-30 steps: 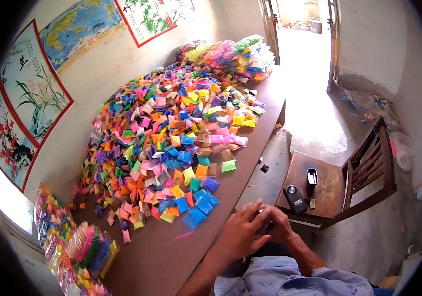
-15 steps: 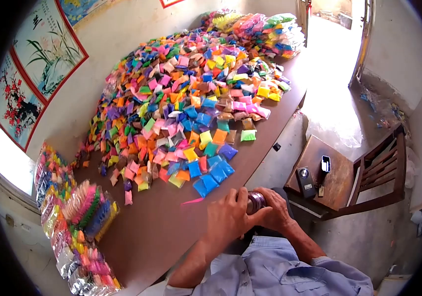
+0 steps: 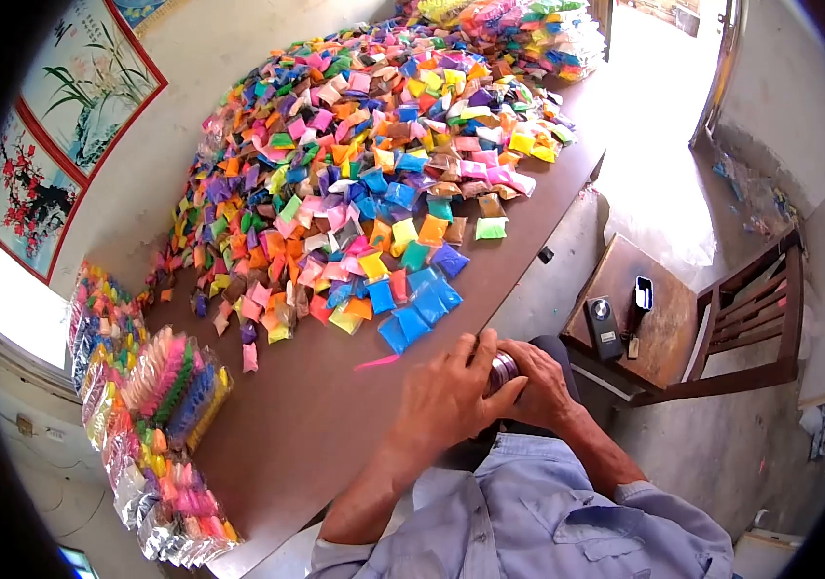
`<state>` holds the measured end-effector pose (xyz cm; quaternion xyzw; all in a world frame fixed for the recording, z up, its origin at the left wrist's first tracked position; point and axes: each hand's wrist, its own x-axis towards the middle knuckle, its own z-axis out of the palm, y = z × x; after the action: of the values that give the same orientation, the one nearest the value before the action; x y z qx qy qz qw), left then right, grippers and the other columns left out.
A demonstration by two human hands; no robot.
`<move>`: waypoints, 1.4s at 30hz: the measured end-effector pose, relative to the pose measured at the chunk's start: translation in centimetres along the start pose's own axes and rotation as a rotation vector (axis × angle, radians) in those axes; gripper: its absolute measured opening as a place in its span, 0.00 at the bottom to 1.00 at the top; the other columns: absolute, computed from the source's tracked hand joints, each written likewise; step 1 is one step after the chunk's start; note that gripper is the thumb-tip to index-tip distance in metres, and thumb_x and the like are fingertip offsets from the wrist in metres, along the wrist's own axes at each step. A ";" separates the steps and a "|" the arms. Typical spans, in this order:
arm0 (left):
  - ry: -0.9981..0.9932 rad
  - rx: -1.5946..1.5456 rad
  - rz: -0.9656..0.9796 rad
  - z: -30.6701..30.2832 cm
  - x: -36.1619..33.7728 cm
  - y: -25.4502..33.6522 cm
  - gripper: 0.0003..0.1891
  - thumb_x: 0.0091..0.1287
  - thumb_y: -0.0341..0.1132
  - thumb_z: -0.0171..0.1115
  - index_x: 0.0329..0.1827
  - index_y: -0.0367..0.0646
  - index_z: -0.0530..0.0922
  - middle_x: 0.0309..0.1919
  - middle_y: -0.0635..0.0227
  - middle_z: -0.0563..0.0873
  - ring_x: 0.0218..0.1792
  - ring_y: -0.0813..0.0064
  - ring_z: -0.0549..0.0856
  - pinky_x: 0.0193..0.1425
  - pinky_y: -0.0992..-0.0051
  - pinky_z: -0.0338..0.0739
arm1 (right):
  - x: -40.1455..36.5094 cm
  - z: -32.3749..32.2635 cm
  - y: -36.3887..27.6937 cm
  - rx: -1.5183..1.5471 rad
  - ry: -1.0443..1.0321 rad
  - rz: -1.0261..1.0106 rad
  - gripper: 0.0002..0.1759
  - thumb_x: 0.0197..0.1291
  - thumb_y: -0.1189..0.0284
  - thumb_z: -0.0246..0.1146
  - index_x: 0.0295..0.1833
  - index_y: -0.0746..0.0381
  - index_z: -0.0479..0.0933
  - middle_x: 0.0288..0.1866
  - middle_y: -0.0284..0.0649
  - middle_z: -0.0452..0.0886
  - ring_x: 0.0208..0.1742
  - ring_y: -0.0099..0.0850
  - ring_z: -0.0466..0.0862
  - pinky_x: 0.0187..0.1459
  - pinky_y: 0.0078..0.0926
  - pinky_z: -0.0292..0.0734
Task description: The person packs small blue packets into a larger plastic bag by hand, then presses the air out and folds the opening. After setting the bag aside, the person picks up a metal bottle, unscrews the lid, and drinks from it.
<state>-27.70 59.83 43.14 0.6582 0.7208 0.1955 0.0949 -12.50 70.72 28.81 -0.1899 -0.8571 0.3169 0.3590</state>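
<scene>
A small shiny cylinder with purple and silver bands (image 3: 502,372) is between my two hands at the table's front edge. My left hand (image 3: 446,396) is wrapped over its left side, thumb across the near side. On the other side my right hand (image 3: 540,388) has its fingers curled around it. Much of the cylinder is hidden, so its exact kind cannot be made out. Just beyond the hands, several blue packets (image 3: 419,311) lie on the brown table (image 3: 306,434), and a thin pink strip (image 3: 377,363) lies near my left fingers.
A large heap of small coloured packets (image 3: 335,183) covers the far part of the table. Larger bundled bags (image 3: 176,391) line its left edge. To the right stand a wooden stool (image 3: 659,338), with a black device (image 3: 604,328) on it, and a wooden chair (image 3: 755,323).
The view has shifted slightly, so the heap sits a little higher in the picture. Both hands stay on the cylinder, with the left fingers slightly more over it.
</scene>
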 end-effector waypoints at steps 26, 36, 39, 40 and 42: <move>0.090 0.029 -0.061 -1.6 -1.7 -1.1 0.30 0.65 0.48 0.79 0.64 0.39 0.84 0.48 0.52 0.92 0.46 0.52 0.94 0.51 0.58 0.90 | 1.6 -0.6 -1.6 0.040 -0.128 0.027 0.50 0.34 0.64 0.88 0.69 0.58 0.79 0.64 0.49 0.88 0.66 0.52 0.88 0.67 0.48 0.83; 0.230 0.153 -0.154 -3.3 -2.7 0.3 0.25 0.64 0.48 0.81 0.56 0.39 0.86 0.39 0.56 0.93 0.34 0.54 0.94 0.39 0.60 0.90 | 2.5 -0.8 -3.5 0.007 -0.102 -0.012 0.51 0.31 0.64 0.89 0.68 0.58 0.80 0.62 0.47 0.89 0.65 0.51 0.89 0.67 0.48 0.84; 0.464 0.080 -0.189 -4.6 -3.1 -0.8 0.25 0.67 0.49 0.79 0.56 0.37 0.86 0.38 0.59 0.93 0.32 0.63 0.92 0.37 0.65 0.87 | 2.6 -1.0 -3.3 -0.043 -0.094 0.000 0.50 0.32 0.64 0.91 0.68 0.58 0.80 0.62 0.47 0.89 0.63 0.50 0.90 0.66 0.46 0.84; 0.468 0.082 -0.189 -4.9 -3.3 -1.3 0.25 0.67 0.49 0.79 0.56 0.37 0.86 0.38 0.59 0.93 0.32 0.63 0.92 0.37 0.65 0.87 | 2.7 -1.1 -3.4 -0.043 -0.093 -0.005 0.50 0.32 0.64 0.91 0.68 0.58 0.80 0.62 0.47 0.89 0.63 0.50 0.90 0.66 0.46 0.84; 0.499 -0.444 -0.326 -5.0 -3.6 -2.6 0.26 0.72 0.52 0.76 0.59 0.37 0.86 0.40 0.64 0.93 0.37 0.71 0.92 0.41 0.68 0.86 | 2.8 -1.7 -3.9 0.079 -0.018 0.060 0.48 0.35 0.64 0.92 0.67 0.58 0.80 0.60 0.47 0.90 0.61 0.48 0.91 0.64 0.44 0.85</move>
<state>-31.60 55.38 46.22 0.4300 0.7572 0.4840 0.0865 -13.46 70.13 33.77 -0.1982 -0.8410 0.3628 0.3489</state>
